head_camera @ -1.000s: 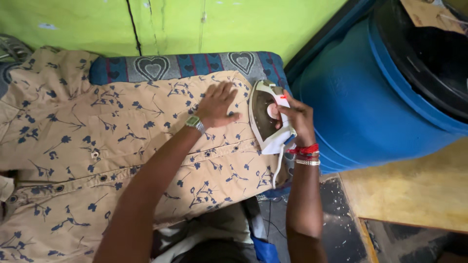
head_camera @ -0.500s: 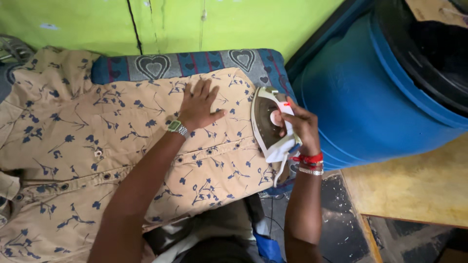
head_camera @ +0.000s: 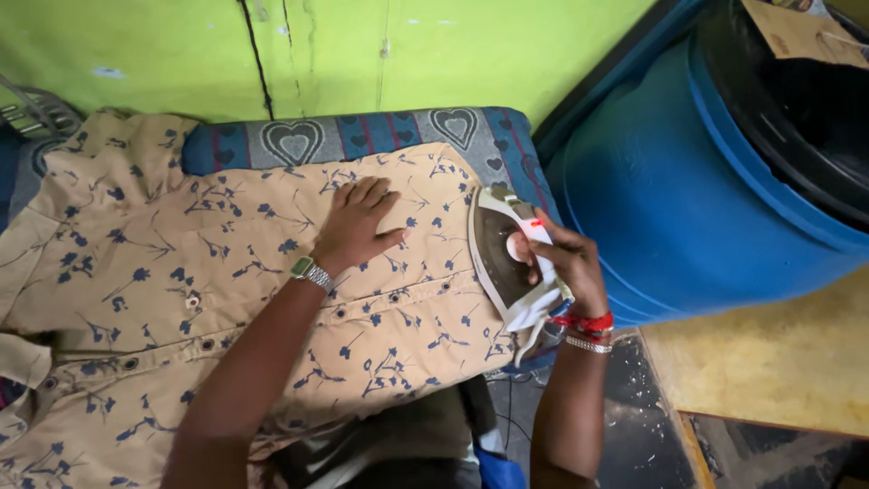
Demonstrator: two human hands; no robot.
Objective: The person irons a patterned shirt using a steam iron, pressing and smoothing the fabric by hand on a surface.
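Observation:
A tan shirt [head_camera: 181, 281] with a dark blue flower print lies spread over a padded ironing surface [head_camera: 407, 136] covered in blue heart-patterned cloth. My left hand [head_camera: 358, 222] rests flat on the shirt, fingers apart, a watch on its wrist. At the shirt's right edge my right hand [head_camera: 561, 263] grips the handle of a white electric iron [head_camera: 507, 263]. The iron is tipped on its side, its dark soleplate facing left toward the shirt. Red thread and a metal bangle circle my right wrist.
A large blue plastic drum [head_camera: 706, 181] with a black lid stands close on the right. A green wall [head_camera: 362, 45] runs behind the board. A yellowish wooden surface [head_camera: 769, 362] sits at lower right, with dark floor [head_camera: 634, 435] and a cord below.
My left hand has slid left across the shirt, away from the iron. My right hand still holds the iron at the shirt's right edge.

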